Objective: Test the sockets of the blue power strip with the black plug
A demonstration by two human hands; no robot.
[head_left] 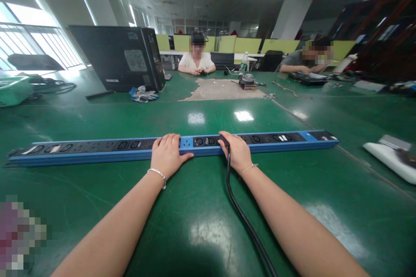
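A long blue power strip (208, 150) with black socket panels lies across the green table. My left hand (167, 154) rests over its left-centre part, fingers on top and thumb stretched along the front side. Right of that hand, a blue socket (186, 142) shows on the strip. My right hand (237, 151) grips a black plug at the strip's sockets, right of the middle. From the plug a black power cord (243, 218) runs down toward me. The hand hides most of the plug, so I cannot tell how deep it sits.
A black computer case (120, 58) stands at the back left, with gloves (143, 94) beside it. Two people (196, 58) sit across the table. A bottle (243, 64) and a small device (248, 81) stand near the far edge. A white object (391, 160) lies at right.
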